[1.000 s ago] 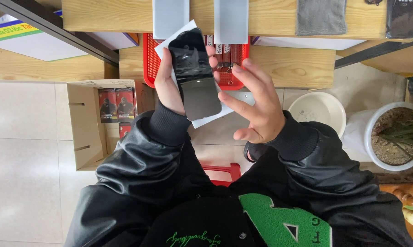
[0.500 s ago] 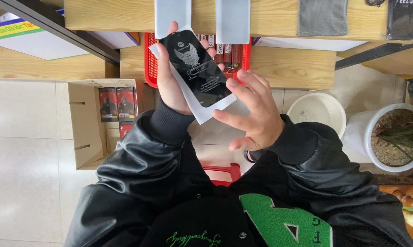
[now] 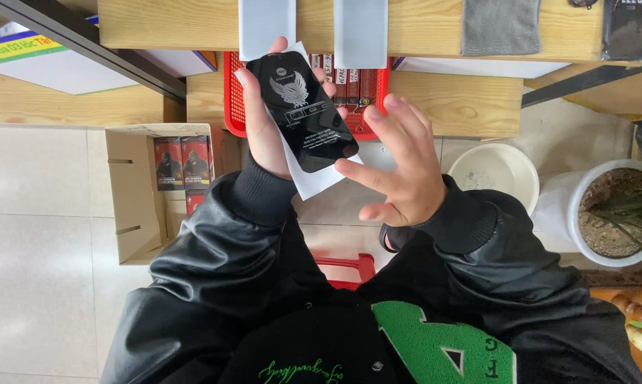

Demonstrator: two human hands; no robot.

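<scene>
Nearest, black leather jacket sleeves with ribbed cuffs, green lettering on the chest below

Right hand (image 3: 397,171) open, fingers spread and slightly curled, thumb tip just touching the lower right edge of the black screen protector (image 3: 301,110); nothing gripped. Half a second ago pressed closer against the protector's lower end, now drawn slightly off to the right

Left hand (image 3: 267,117) wrapped around the black screen protector from behind and the left, thumb along its left edge, fingertips showing past its top right; a white backing sheet (image 3: 312,179) held behind it, peeking out below. Protector tilted, top leaning left, silver winged emblem facing up; a second ago turned more edge-on and glaring, now flatter to the camera

Below and left on the tiled floor, open cardboard box (image 3: 139,192) with dark red packets inside. Right of the hands, white bucket (image 3: 495,174), then a white plant pot (image 3: 605,213) with soil

Beyond the hands, red plastic basket (image 3: 237,107) on the lower wooden shelf, partly hidden. Farthest, along the near edge of the wooden tabletop (image 3: 171,25), two pale glass sheets (image 3: 266,25) overhanging, grey cloth (image 3: 500,27) toward the right corner
</scene>
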